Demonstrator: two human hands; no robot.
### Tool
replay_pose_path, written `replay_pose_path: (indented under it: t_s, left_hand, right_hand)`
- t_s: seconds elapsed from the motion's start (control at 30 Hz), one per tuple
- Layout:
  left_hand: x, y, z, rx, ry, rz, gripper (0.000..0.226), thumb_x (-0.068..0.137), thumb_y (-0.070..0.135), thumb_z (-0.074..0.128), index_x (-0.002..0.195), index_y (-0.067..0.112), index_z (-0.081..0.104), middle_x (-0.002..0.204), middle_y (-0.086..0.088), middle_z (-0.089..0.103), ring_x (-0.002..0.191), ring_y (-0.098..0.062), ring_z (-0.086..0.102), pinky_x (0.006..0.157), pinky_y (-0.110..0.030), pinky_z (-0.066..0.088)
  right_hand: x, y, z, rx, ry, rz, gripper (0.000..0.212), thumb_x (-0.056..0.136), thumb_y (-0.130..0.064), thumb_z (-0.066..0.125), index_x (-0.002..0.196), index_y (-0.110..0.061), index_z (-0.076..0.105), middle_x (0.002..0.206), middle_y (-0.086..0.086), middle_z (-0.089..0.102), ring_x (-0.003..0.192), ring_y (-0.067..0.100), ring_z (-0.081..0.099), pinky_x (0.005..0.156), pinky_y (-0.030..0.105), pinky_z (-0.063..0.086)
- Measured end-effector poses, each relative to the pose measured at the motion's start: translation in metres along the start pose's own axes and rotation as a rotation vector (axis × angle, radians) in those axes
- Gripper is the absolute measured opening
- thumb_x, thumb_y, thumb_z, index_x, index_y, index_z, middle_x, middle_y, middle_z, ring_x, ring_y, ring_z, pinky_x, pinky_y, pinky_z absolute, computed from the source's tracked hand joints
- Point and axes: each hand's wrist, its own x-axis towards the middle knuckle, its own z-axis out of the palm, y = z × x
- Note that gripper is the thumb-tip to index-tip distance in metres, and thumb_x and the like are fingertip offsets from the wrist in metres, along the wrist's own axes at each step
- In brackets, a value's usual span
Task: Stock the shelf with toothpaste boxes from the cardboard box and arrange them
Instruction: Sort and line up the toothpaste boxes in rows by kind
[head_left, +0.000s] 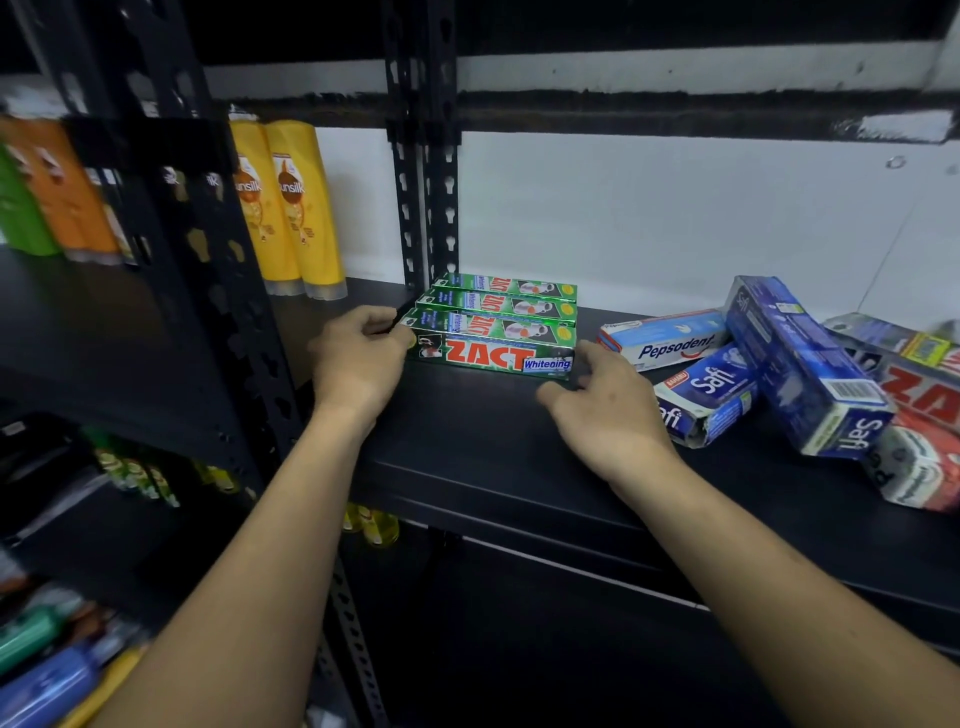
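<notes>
Forearms: two, bare, reaching up from the bottom edge to the black shelf.
Left hand: fingers curled, pinching the left end of the front ZACT Whitening box, thumb at its front corner.
Right hand: fingers loosely spread, tips against the lower right end of the same box, thumb out to the side, palm above the shelf board.
Position of front ZACT Whitening box: green, lying on a long side with the logo facing forward, at the left of the bay, between both hands.
Green ZACT boxes behind: two, lying the same way, touching one another in a row running back toward the white wall.
Loose pile: further right on the same shelf, apart from the row. Pepsodent box lying flat, short Safi box just beside it, long Safi box tilted across its neighbours, red ZACT box at the frame edge, red-and-white box in front, label unreadable.
Sunsilk bottles: two, yellow, upright in the next bay, left of the slotted black upright.
Far left: orange bottles and a green one, blurred.
</notes>
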Motion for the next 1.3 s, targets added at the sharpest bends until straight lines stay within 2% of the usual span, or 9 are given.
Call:
replay_pose_path:
  t_s: [0.33,0.57,0.77,0.87,0.97,1.1,1.2,1.23,1.3]
  left_hand:
    - [-0.003,0.001,0.000,0.044,-0.032,-0.017,0.023,0.083,0.023,0.071,0.107,0.021,0.074,0.097,0.006,0.071,0.091,-0.009,0.065,0.078,-0.020,0.047]
    - [-0.003,0.002,-0.001,0.063,-0.039,-0.017,0.029,0.084,0.024,0.070,0.113,0.020,0.072,0.103,0.004,0.072,0.094,-0.009,0.063,0.080,-0.020,0.045]
    - [-0.002,0.000,0.000,0.048,-0.040,-0.018,0.028,0.084,0.024,0.069,0.112,0.019,0.073,0.103,0.004,0.072,0.094,-0.010,0.064,0.079,-0.020,0.045]
    - [-0.003,0.003,-0.001,0.068,-0.023,0.001,0.030,0.085,0.025,0.069,0.114,0.019,0.072,0.108,0.004,0.072,0.095,-0.008,0.063,0.081,-0.020,0.045]
    - [-0.009,0.006,-0.004,0.110,-0.031,0.050,0.032,0.085,0.027,0.068,0.116,0.019,0.070,0.108,0.004,0.070,0.092,-0.006,0.061,0.080,-0.020,0.045]
    - [-0.018,0.011,-0.011,0.216,-0.084,0.154,0.030,0.084,0.027,0.069,0.113,0.019,0.070,0.105,0.002,0.070,0.092,-0.009,0.061,0.078,-0.023,0.045]
    - [-0.028,0.018,-0.013,0.307,-0.091,0.300,0.036,0.080,0.038,0.063,0.112,0.022,0.070,0.113,0.002,0.070,0.105,-0.020,0.063,0.094,-0.040,0.050]
    - [-0.035,0.022,-0.013,0.370,-0.104,0.349,0.038,0.080,0.041,0.062,0.113,0.024,0.069,0.117,0.002,0.069,0.109,-0.023,0.062,0.096,-0.047,0.049]
    - [-0.054,0.033,-0.007,0.465,-0.153,0.441,0.040,0.083,0.042,0.064,0.118,0.024,0.066,0.125,0.003,0.065,0.114,-0.027,0.057,0.098,-0.048,0.044]
  right_hand:
    - [0.001,0.000,0.001,-0.052,-0.028,-0.010,0.036,0.081,-0.031,0.063,0.117,-0.025,0.063,0.120,-0.004,0.064,0.115,0.017,0.057,0.094,0.035,0.048]
    - [0.000,0.000,0.001,-0.042,-0.025,-0.021,0.035,0.079,-0.030,0.061,0.115,-0.028,0.065,0.113,-0.008,0.068,0.100,0.016,0.061,0.089,0.033,0.049]
    - [-0.002,-0.003,0.000,-0.027,0.003,-0.033,0.035,0.083,-0.024,0.063,0.117,-0.027,0.066,0.114,-0.006,0.066,0.104,0.015,0.059,0.084,0.025,0.042]
    - [-0.006,-0.005,-0.004,-0.016,0.052,-0.046,0.032,0.084,-0.019,0.062,0.116,-0.024,0.066,0.107,-0.006,0.061,0.106,0.015,0.057,0.085,0.021,0.038]
    - [-0.015,-0.008,-0.010,-0.001,0.087,-0.063,0.036,0.084,-0.018,0.063,0.120,-0.021,0.063,0.108,-0.007,0.056,0.108,0.014,0.057,0.089,0.021,0.040]
    - [-0.037,-0.005,-0.029,-0.030,0.095,-0.187,0.042,0.082,-0.017,0.063,0.124,-0.019,0.060,0.121,-0.005,0.056,0.111,0.014,0.055,0.100,0.031,0.046]
    - [-0.051,0.000,-0.062,-0.193,0.090,-0.278,0.039,0.084,-0.020,0.061,0.123,-0.019,0.061,0.120,-0.003,0.060,0.106,0.016,0.055,0.092,0.021,0.039]
    - [-0.055,0.001,-0.075,-0.262,0.100,-0.314,0.037,0.085,-0.021,0.060,0.121,-0.019,0.062,0.120,-0.003,0.061,0.107,0.018,0.055,0.091,0.022,0.039]
    - [-0.063,0.003,-0.102,-0.405,0.143,-0.397,0.035,0.085,-0.024,0.055,0.119,-0.016,0.063,0.121,-0.001,0.062,0.110,0.025,0.055,0.094,0.032,0.045]
